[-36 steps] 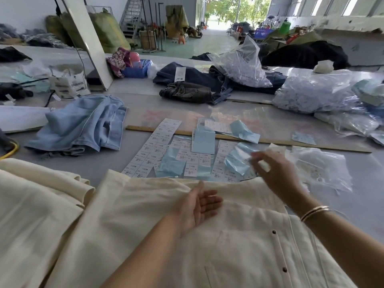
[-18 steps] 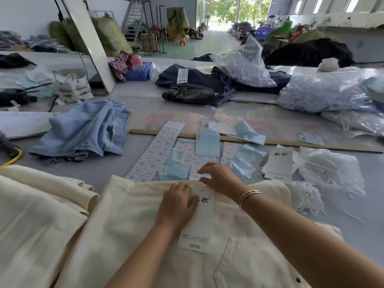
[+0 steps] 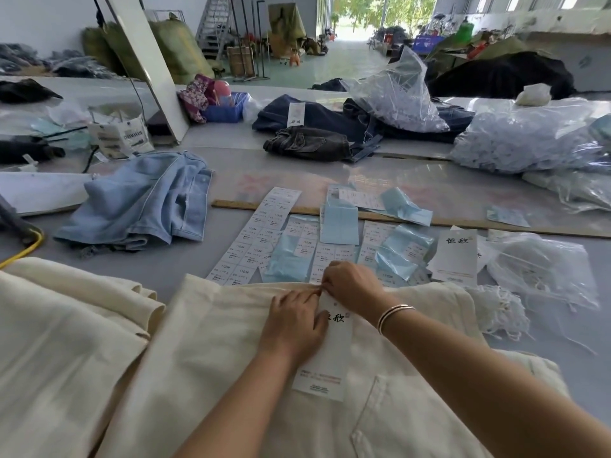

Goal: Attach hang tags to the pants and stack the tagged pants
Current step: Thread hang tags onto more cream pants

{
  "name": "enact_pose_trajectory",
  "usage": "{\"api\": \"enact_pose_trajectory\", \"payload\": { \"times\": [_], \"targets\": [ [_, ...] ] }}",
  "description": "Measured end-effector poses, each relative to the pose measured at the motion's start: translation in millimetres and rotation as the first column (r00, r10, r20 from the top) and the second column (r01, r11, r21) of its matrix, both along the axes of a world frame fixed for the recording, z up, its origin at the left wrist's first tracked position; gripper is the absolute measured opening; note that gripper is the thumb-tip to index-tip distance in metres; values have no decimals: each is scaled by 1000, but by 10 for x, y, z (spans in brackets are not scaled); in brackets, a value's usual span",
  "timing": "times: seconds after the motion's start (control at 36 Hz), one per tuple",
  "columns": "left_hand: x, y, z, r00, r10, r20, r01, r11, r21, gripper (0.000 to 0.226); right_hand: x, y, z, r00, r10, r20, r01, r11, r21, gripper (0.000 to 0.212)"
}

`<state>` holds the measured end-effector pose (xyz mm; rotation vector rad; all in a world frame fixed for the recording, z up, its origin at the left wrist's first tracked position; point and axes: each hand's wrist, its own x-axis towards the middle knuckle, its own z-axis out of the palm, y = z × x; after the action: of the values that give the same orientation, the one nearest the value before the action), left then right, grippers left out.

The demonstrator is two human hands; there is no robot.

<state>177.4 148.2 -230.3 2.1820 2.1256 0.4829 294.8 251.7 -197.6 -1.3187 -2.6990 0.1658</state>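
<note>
**Tag laid on the cream pants, both hands at its top edge**

At the far left a second pair of cream pants (image 3: 66, 342) lay folded on the table (image 3: 185, 259), with light blue jeans (image 3: 139, 200) behind them. Half a second before, the left hand had already lain on the tag; a second before, it was palm-up and no tag was on the cloth. Now the left hand (image 3: 292, 325) pressed down on the hang tag's left side, fingers extended toward its top corner. The hang tag (image 3: 325, 361) lay lengthwise on the cream pants being worked (image 3: 231, 358), just below the waistband edge. The right hand (image 3: 350, 285) had closed in from the sticker sheets (image 3: 258, 239) and met the left at the tag's top, fingertips bunched as if pinching there. Judged from this, fastening had begun but was not finished.

What the right fingers pinched was hidden under the knuckles: string, pin or the tag's hole could not be told. Further right lay a spare tag (image 3: 456, 256) and a bundle of white strings (image 3: 499, 312).
</note>
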Motion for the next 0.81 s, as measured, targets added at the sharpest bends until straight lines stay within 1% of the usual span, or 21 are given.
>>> {"api": "enact_pose_trajectory", "payload": {
  "times": [0.11,0.17,0.28,0.39,0.42,0.44,0.53,0.58,0.67,0.75,0.81],
  "targets": [
    [7,-12,17,1000,3,7,-3,1000,-1,55,-13,36,17,995,-80,-67,74,993,-87,19],
    [6,-12,13,1000,3,7,-3,1000,4,50,-9,78,35,985,-137,-102,117,976,-183,16],
    [15,-25,14,1000,14,22,-14,1000,12,46,14,182,66,943,-269,-195,172,897,-406,13],
    [17,-21,6,1000,17,4,-17,1000,10,47,28,270,87,873,-408,-267,212,811,-546,17],
    [14,-17,2,1000,16,10,-16,1000,10,46,35,271,94,868,-412,-277,213,813,-542,18],
    [14,-16,0,1000,15,17,-16,1000,8,47,47,264,99,884,-380,-271,206,838,-505,18],
    [25,-17,15,999,19,28,-19,1000,1,57,78,189,97,972,-176,-153,119,940,-321,19],
    [28,-11,7,999,23,30,-24,1000,3,56,95,168,80,990,-102,-99,72,962,-263,22],
    [21,-7,-9,999,27,34,-27,1000,12,45,88,162,75,998,-60,-16,56,980,-193,25],
    [19,-12,2,999,21,39,-22,1000,12,45,32,142,62,999,-48,10,49,990,-130,23],
    [18,-13,10,999,16,43,-17,1000,11,45,-3,128,52,998,-58,9,58,990,-125,20]
  ]
}}
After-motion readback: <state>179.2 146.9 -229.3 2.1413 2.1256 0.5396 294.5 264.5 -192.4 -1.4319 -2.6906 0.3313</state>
